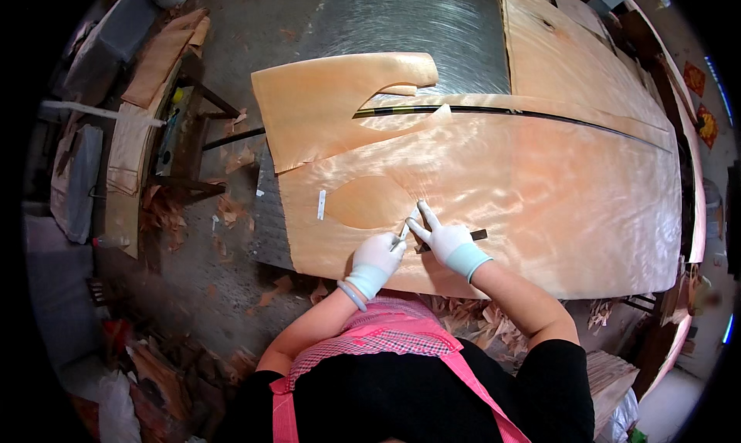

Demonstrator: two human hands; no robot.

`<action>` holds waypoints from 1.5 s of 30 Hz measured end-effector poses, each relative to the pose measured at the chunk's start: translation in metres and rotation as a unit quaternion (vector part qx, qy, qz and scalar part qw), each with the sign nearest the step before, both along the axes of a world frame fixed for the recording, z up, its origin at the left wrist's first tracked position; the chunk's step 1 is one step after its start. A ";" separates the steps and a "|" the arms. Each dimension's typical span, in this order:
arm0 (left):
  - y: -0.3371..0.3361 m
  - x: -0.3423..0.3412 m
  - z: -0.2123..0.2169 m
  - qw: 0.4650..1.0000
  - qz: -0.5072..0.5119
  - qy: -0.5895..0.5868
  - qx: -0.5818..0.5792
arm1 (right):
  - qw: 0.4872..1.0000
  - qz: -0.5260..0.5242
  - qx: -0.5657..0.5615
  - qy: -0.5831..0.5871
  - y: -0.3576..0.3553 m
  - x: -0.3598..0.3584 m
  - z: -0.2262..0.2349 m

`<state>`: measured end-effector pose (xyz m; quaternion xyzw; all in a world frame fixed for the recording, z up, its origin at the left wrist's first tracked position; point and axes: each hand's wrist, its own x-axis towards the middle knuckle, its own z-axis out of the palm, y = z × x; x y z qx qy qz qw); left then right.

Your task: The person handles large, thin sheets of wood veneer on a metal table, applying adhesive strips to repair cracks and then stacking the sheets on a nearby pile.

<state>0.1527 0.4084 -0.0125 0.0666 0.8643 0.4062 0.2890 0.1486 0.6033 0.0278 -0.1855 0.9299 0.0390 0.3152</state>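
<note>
A broad sheet of pale orange wood veneer (563,204) covers the work table before me. An oval patch (363,202) of smoother tone shows in it, with a short white tape strip (321,204) stuck left of it. At its right end, fine creases or splits run toward my fingers. My left hand (378,256), white-gloved, pinches a narrow white tape strip (406,227). My right hand (448,242), gloved too, presses index and middle fingertips on the strip's far end. A dark flat tool (479,235) sticks out on both sides under its palm, seemingly held by the curled fingers.
A curled veneer piece (324,103) lies across the table's far left, beside a long dark rod (494,112). Behind is a scratched metal surface (409,34). A wooden bench (131,150) with veneer stands left. Scraps (166,211) litter the floor.
</note>
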 end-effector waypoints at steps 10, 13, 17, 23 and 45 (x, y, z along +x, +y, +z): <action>-0.032 -0.122 -0.010 0.914 0.207 -0.266 0.226 | 0.993 -0.039 -0.095 0.057 -0.017 -0.032 0.001; -0.024 -0.126 -0.009 0.924 0.206 -0.258 0.190 | 0.987 -0.078 -0.127 0.060 -0.030 -0.071 0.009; -0.025 -0.129 -0.020 0.910 0.232 -0.276 0.202 | 0.992 -0.062 -0.103 0.037 -0.036 -0.091 0.002; -0.022 -0.125 0.005 0.973 0.134 -0.175 0.067 | 0.995 -0.040 -0.089 0.007 -0.047 -0.085 -0.004; -0.088 -0.030 -0.013 0.928 0.228 -0.239 0.171 | 0.992 0.021 -0.121 0.019 -0.092 -0.018 -0.008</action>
